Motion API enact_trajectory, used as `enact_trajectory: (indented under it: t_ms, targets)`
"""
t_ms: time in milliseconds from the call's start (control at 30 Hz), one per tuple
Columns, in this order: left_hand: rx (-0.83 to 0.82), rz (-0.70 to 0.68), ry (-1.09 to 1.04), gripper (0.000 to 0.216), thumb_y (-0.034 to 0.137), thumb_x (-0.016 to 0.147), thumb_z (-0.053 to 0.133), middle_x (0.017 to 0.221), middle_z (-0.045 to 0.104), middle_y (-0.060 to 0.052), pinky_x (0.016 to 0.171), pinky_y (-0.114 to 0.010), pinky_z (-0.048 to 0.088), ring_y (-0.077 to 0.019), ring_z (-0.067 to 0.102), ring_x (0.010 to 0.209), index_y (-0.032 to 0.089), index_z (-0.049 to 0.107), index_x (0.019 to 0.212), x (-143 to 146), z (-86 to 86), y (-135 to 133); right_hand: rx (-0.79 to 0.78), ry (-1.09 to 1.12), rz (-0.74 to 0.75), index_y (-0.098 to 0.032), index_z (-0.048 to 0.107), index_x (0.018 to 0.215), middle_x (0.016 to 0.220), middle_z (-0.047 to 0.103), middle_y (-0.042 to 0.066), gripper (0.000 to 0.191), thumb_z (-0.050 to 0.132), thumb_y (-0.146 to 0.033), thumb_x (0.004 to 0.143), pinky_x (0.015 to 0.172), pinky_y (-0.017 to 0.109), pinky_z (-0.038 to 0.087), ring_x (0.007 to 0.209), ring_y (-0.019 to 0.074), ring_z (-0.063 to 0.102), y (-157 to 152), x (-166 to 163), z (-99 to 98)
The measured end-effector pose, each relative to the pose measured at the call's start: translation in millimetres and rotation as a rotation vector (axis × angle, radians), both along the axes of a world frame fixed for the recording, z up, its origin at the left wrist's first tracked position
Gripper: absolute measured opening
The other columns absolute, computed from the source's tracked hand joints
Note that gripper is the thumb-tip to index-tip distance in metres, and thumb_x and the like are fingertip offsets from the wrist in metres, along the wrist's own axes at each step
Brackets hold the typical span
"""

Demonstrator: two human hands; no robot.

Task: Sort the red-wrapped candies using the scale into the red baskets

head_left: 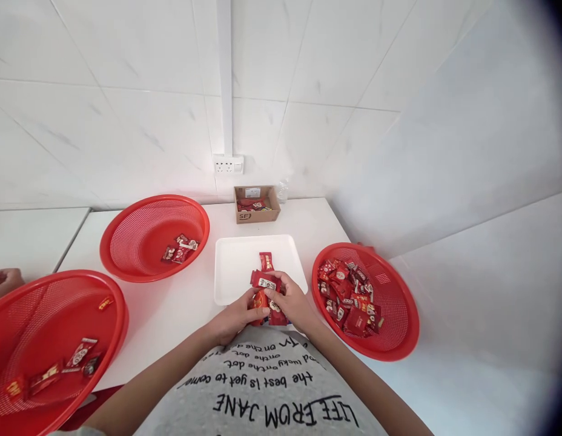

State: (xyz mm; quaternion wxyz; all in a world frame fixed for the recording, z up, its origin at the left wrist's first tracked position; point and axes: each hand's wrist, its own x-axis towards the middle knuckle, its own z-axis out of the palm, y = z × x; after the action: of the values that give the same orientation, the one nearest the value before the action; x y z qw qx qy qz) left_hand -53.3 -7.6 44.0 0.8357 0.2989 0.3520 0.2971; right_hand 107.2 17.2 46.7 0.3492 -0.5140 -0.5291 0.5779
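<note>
- Red snack packets are held as a small bunch over the near edge of the white tray, dead centre in front of the body.
- The long axis is pointed away from the chest.
- Left hand is curled under the bunch and right hand is pinched on top, so neither is really nearer.
- A red basket of more packets is sat just beside the right hand.

Bunch of red snack packets, fanned upright, clutched at lower ends

One head-worn camera looks forward and down from over the table's near edge. It faces the tiled wall, close in.
</note>
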Motion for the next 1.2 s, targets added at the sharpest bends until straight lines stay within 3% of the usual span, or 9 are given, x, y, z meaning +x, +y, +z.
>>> enact_trajectory:
  t_ms: [200, 333, 467, 600, 767, 967, 1200]
  targets:
    - [0.099, 0.054, 0.198, 0.075, 0.028, 0.064, 0.073, 0.114, 0.058, -0.010, 0.088, -0.039, 0.042, -0.0238, 0.056, 0.101, 0.021, 0.036, 0.128, -11.5, -5.4, 0.7, -0.023, 0.033, -0.054, -0.022, 0.050, 0.106, 0.098, 0.062, 0.002, 0.036, 0.059, -0.031, 0.072, 0.077, 0.033, 0.048, 0.086, 0.0168, 0.059, 1.1, -2.0, -1.6]
    - [0.197, 0.135, 0.320, 0.068, 0.032, 0.068, 0.068, 0.116, 0.056, -0.008, 0.091, -0.038, 0.040, -0.0234, 0.052, 0.106, 0.023, 0.037, 0.127, -18.8, -3.5, 0.0, -0.101, 0.064, -0.105, -0.024, 0.049, 0.107, 0.090, 0.062, 0.000, 0.037, 0.060, -0.031, 0.072, 0.063, 0.027, 0.048, 0.069, 0.0122, 0.057, 1.0, -0.4, -6.7]
    - [0.199, 0.195, 0.256, 0.063, 0.029, 0.074, 0.060, 0.116, 0.055, -0.007, 0.090, -0.036, 0.041, -0.0202, 0.054, 0.102, 0.026, 0.033, 0.131, -25.2, 5.7, -0.2, -0.194, 0.150, -0.157, -0.024, 0.049, 0.105, 0.083, 0.059, -0.002, 0.039, 0.063, -0.033, 0.070, 0.050, 0.023, 0.044, 0.056, 0.0089, 0.051, -1.8, 1.5, -9.1]
    - [0.203, 0.239, 0.217, 0.070, 0.027, 0.072, 0.064, 0.108, 0.056, -0.007, 0.087, -0.036, 0.043, -0.0198, 0.055, 0.098, 0.026, 0.029, 0.133, -28.8, 13.8, 1.3, -0.301, 0.265, -0.189, -0.024, 0.049, 0.104, 0.082, 0.057, -0.002, 0.043, 0.067, -0.035, 0.067, 0.043, 0.020, 0.040, 0.054, 0.0083, 0.048, -6.2, 1.7, -5.0]
    - [0.197, 0.202, 0.257, 0.069, 0.025, 0.068, 0.066, 0.104, 0.058, -0.007, 0.084, -0.037, 0.045, -0.0201, 0.058, 0.094, 0.024, 0.035, 0.130, -27.5, 14.8, 3.4, -0.363, 0.360, -0.173, -0.025, 0.048, 0.097, 0.076, 0.056, -0.003, 0.037, 0.065, -0.041, 0.069, 0.039, 0.018, 0.036, 0.053, 0.0084, 0.048, -10.0, 0.6, 2.1]
    - [0.202, 0.171, 0.250, 0.059, 0.025, 0.068, 0.067, 0.107, 0.059, -0.008, 0.083, -0.036, 0.046, -0.0203, 0.058, 0.093, 0.021, 0.043, 0.121, -26.1, 8.1, 1.4, -0.341, 0.281, -0.150, -0.024, 0.042, 0.094, 0.062, 0.052, -0.007, 0.042, 0.069, -0.038, 0.065, 0.039, 0.019, 0.034, 0.043, 0.0068, 0.042, -13.3, -0.9, 3.0]
    - [0.028, 0.115, 0.220, 0.052, 0.037, 0.070, 0.066, 0.081, 0.064, -0.004, 0.073, -0.031, 0.046, -0.0174, 0.062, 0.074, 0.017, 0.047, 0.114, -23.9, -10.6, 1.0, -0.376, 0.286, -0.236, -0.023, 0.042, 0.092, 0.061, 0.053, -0.007, 0.044, 0.071, -0.035, 0.062, 0.042, 0.020, 0.036, 0.045, 0.0075, 0.044, -15.4, 0.2, -6.3]
